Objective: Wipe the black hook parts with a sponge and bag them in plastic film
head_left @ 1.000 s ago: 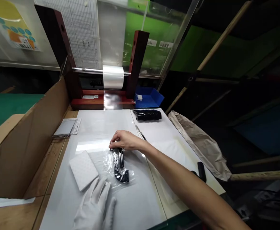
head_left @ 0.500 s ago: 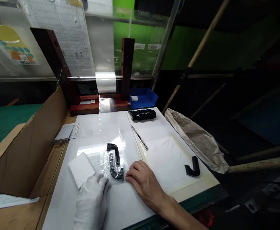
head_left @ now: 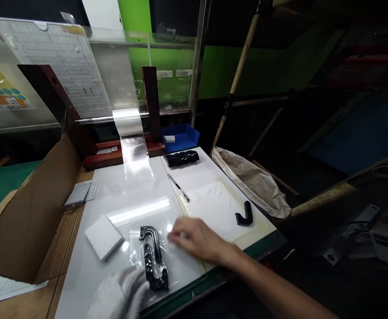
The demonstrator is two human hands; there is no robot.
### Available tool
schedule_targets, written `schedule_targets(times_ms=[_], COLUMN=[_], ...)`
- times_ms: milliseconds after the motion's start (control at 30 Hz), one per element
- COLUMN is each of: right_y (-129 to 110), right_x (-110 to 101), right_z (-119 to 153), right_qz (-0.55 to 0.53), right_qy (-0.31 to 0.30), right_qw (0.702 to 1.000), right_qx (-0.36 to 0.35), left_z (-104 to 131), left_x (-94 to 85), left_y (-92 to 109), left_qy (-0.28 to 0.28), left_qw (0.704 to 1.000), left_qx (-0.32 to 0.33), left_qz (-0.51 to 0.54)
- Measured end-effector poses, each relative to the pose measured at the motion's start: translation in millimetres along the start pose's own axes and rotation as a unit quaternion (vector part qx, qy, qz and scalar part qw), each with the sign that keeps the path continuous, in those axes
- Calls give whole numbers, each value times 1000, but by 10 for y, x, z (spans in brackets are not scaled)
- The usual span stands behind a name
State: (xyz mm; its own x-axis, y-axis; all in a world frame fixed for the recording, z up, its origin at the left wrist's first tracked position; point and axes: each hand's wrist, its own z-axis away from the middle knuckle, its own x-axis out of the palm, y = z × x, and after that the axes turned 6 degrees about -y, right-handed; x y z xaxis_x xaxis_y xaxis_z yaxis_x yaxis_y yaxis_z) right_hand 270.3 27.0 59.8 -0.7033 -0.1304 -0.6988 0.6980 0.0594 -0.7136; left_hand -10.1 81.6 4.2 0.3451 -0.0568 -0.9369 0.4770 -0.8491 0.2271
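A clear plastic bag [head_left: 134, 253] lies on the white work surface with two black curved, handle-like parts [head_left: 156, 248] in it. My left hand [head_left: 121, 292], in a white glove, is at the bag's near left edge, its blurred fingers closed on the film. My right hand [head_left: 194, 239], bare and smeared by motion, hovers to the right of the bag, apart from it. Its fingers are curled together; a small greyish spot shows between them, too blurred to name. Left of the bag lies a white square pad [head_left: 103, 238].
A roll of clear film [head_left: 127, 122] hangs on a rod, its strip reaching the surface. A blue tray [head_left: 182, 138], glossy black parts [head_left: 181, 158], a pen-like tool [head_left: 178, 188] and a black J-shaped part [head_left: 245, 214] are farther off. A cardboard box [head_left: 37, 221] stands left.
The bag with the black parts has come nearer to me, along with my left hand. My right hand has left the bag's edge and risen. The view has also shifted right.
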Motion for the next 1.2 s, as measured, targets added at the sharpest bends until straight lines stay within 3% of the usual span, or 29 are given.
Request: schedule_targets(times_ms=[100, 233, 300, 400, 600, 667, 733, 833, 900, 1000, 1100, 1200], right_y=[187, 474, 593, 682, 562, 475, 369, 180, 53, -84, -99, 24], right_x=[-275, -408, -393, -407, -658, -718, -742, -708, -636, -466, -278, -211], right_z=[-566, -1068, -1150, -1163, -990, -903, -871, -1002, -1201, -1566, -1848, -1903], right_qz=[51, 116, 128, 125, 101, 97, 100, 122, 147, 183, 203, 206], right_qy=[115, 154, 145, 134, 140, 122, 91, 46, 25, 7, 0, 0], right_qw=[987, 961, 956, 955, 965, 977, 986, 991, 989, 982, 978, 977], right_qx=[103, 199, 219, 234, 195, 148, 93, 25, -8, -43, -58, -51], left_z=[-424, -761, -814, -847, -830, -832, -905, -1171, -1391, -1653, -1762, -1763], left_x=[-86, -74, -104, -205, -296, -344, -445, -617, -670, -609, -457, -331], left_y=[43, 130, 176, 234, 231, 129, -51, -419, -667, -956, -1115, -1190], left_qy=[-20, -169, -233, -270, -247, -191, -99, -1, -20, -89, -146, -183], left_qw=[999, 983, 968, 957, 961, 968, 971, 983, 987, 982, 972, 961], left_qx=[-14, -70, -96, -100, -116, -148, -189, -156, -129, -128, -138, -161], left_qz=[-27, -29, -25, -27, 30, 74, 109, 94, 95, 107, 125, 132])
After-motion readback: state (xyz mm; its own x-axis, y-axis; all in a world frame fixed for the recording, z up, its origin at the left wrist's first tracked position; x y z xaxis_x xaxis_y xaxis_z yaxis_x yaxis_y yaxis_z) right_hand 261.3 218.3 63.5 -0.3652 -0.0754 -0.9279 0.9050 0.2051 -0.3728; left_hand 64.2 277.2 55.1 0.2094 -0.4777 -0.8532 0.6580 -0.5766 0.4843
